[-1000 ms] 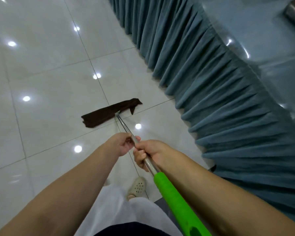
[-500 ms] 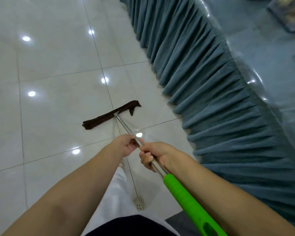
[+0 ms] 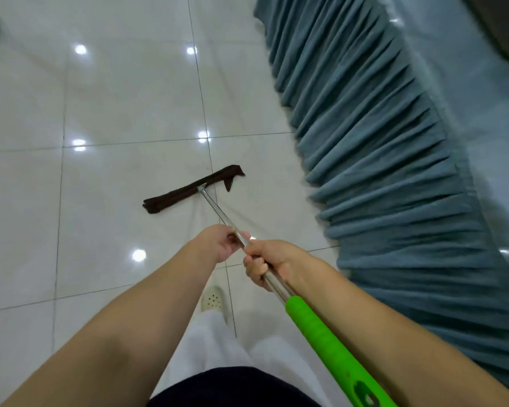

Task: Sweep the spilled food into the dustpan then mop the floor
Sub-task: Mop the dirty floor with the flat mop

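A flat mop with a dark brown cloth head [image 3: 193,189] lies on the glossy white tile floor [image 3: 100,183] ahead of me. Its metal pole [image 3: 218,211] runs back toward me and ends in a bright green grip [image 3: 329,348]. My left hand [image 3: 218,245] grips the metal pole further down. Just behind it, my right hand [image 3: 265,265] holds the pole above the green grip. No spilled food or dustpan shows in view.
A table with a pleated blue-grey skirt [image 3: 379,171] fills the right side, close to the mop head. My foot in a pale perforated shoe [image 3: 213,298] stands on the tiles below my hands. Open floor stretches to the left.
The mop head has slid further away from me along the floor and looks thinner. My view has turned, so the table skirt sits further right. My foot has shifted forward.
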A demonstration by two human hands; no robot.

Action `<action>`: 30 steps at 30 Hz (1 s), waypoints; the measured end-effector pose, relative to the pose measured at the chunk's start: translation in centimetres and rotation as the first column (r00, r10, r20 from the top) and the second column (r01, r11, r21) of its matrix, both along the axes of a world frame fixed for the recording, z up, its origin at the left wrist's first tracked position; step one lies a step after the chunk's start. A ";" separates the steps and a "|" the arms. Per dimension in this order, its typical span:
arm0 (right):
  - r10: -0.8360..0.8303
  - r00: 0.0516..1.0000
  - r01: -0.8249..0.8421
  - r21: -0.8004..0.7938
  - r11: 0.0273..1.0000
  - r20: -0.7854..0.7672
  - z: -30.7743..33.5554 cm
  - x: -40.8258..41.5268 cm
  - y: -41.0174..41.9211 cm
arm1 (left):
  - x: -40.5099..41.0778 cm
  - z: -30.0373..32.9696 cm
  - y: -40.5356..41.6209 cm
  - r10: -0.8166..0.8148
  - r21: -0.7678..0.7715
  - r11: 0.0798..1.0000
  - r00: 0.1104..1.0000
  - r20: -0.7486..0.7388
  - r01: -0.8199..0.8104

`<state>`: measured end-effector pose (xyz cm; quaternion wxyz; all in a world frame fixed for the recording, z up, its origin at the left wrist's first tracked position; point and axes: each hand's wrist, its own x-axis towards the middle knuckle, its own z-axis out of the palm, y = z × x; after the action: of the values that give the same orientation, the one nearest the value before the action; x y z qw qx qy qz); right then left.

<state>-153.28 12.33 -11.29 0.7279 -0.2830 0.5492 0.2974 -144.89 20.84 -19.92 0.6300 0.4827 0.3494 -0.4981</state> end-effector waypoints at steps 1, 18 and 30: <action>0.019 1.000 -0.019 -0.001 1.000 -0.002 0.0 1.0 -0.4 | 0.9 0.0 -0.4 0.009 0.001 1.000 1.000 -0.004 -0.009; 0.334 0.941 -0.334 -0.017 0.942 0.049 -2.0 19.3 -8.3 | 16.5 0.0 -7.1 0.220 0.035 0.975 0.975 0.017 -0.220; 0.448 0.892 -0.451 0.078 0.889 0.053 -2.6 31.3 -20.6 | 26.7 0.5 -18.1 0.318 0.146 0.936 0.947 0.037 -0.320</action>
<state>-122.00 -8.23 -13.84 0.6601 -0.3750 0.4431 0.4768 -118.23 2.74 -19.37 0.6665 0.4687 0.4555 -0.3586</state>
